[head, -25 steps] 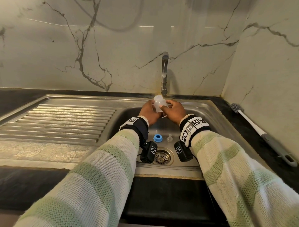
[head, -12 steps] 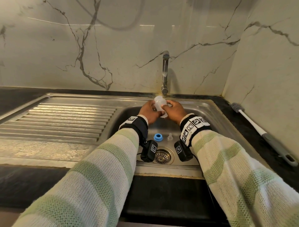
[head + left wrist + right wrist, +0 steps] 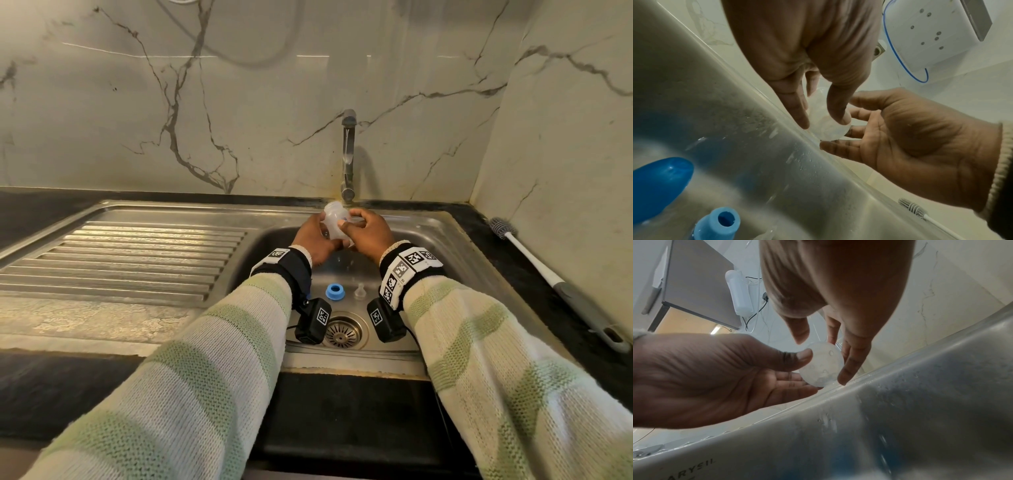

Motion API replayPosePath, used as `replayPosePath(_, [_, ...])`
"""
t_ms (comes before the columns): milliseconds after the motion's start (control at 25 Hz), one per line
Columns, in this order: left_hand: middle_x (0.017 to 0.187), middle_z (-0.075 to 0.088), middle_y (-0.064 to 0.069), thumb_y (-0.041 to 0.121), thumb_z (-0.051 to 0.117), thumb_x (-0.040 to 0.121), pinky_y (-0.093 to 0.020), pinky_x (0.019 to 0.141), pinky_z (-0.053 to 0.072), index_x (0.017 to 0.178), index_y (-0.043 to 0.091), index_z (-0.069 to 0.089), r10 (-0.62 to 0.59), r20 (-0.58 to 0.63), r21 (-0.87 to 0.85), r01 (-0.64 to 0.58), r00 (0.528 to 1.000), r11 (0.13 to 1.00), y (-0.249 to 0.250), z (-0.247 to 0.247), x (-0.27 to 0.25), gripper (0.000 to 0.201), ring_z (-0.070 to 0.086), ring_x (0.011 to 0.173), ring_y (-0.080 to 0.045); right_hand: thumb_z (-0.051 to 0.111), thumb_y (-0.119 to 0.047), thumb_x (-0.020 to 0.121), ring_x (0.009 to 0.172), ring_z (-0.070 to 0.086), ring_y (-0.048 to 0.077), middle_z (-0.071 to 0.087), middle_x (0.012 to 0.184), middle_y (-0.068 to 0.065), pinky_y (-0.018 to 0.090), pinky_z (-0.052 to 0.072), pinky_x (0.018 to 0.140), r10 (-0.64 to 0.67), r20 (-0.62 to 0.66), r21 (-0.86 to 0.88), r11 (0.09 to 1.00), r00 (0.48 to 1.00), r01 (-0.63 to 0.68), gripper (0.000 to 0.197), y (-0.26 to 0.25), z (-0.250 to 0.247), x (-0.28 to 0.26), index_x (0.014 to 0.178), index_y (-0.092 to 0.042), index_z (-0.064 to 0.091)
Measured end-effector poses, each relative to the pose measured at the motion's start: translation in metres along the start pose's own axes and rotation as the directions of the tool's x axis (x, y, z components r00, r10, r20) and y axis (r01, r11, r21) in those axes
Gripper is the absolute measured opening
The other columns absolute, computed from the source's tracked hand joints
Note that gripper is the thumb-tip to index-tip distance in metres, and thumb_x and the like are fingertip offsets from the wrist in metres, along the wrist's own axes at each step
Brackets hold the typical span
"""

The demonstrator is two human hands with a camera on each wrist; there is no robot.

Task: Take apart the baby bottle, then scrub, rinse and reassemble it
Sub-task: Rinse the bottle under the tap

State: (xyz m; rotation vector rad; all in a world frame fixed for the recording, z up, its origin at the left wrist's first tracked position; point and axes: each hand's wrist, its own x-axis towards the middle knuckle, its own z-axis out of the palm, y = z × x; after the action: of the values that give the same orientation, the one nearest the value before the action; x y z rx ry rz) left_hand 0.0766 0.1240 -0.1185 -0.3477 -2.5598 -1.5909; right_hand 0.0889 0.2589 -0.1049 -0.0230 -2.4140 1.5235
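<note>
Tilting further beneath the tap (image 3: 348, 161), the bottle (image 3: 334, 222) sits gripped by the left hand (image 3: 317, 240) and right hand (image 3: 370, 233); rinsing looks underway, the ring (image 3: 334, 292) below awaiting reassembly.

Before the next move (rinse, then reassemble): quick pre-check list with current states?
1. Bottle body held by both hands, left hand and right hand: ok.
2. Bottle under the tap spout: ok.
3. Water running: cannot tell.
4. Blue collar in the sink, in reach: ok.
5. Clear nipple beside it, short of the drain: ok.
6. Bottle brush on the right counter: ok.
</note>
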Motion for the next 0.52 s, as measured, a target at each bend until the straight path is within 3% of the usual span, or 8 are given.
replayPosePath(120, [0.129,0.059,-0.011,0.010,0.079,0.080,-0.030,0.096,0.047,0.146,0.009,0.033,-0.015,0.016,-0.053,0.016,1.000,0.998,-0.0007,-0.0024,-0.0004,0.081,0.059,0.112,-0.021,0.061,-0.021,0.090,0.104,0.063,0.025,0.062,0.123,0.006,0.048,0.055,0.090,0.027,0.002,0.037,0.999,1.000,-0.027,0.036,-0.0032,0.0000,0.0007,0.126,-0.023,0.057])
replayPosePath(280, [0.132,0.057,-0.010,0.004,0.077,0.079,-0.038,0.100,0.050,0.145,0.012,0.034,0.008,0.029,-0.088,-0.005,1.000,0.996,-0.0008,-0.0004,-0.0008,0.079,0.060,0.116,-0.024,0.067,-0.008,0.084,0.104,0.063,0.022,0.062,0.123,0.006,0.044,0.057,0.089,-0.006,0.038,0.037,0.999,0.999,0.004,0.049,-0.0003,-0.0030,-0.0013,0.129,-0.021,0.052])
replayPosePath(400, [0.120,0.060,-0.005,0.003,0.073,0.083,-0.035,0.096,0.052,0.141,0.016,0.041,0.028,-0.033,-0.093,-0.030,0.999,0.995,0.0005,-0.0005,0.0015,0.067,0.061,0.111,-0.022,0.068,-0.013,0.088,0.110,0.061,0.020,0.062,0.126,0.005,0.039,0.053,0.094,-0.023,0.014,0.025,0.999,1.000,0.023,0.047,0.0017,-0.0022,0.0010,0.133,-0.016,0.053])
replayPosePath(520, [0.113,0.066,-0.005,0.007,0.069,0.087,-0.039,0.095,0.053,0.133,0.017,0.050,0.023,-0.089,-0.121,-0.033,0.996,0.992,0.0000,0.0013,0.0066,0.051,0.064,0.105,-0.020,0.068,-0.022,0.090,0.104,0.065,0.020,0.067,0.119,0.006,0.043,0.055,0.093,-0.025,-0.033,0.052,0.998,0.999,0.026,0.040,0.0060,-0.0008,0.0065,0.128,-0.012,0.060])
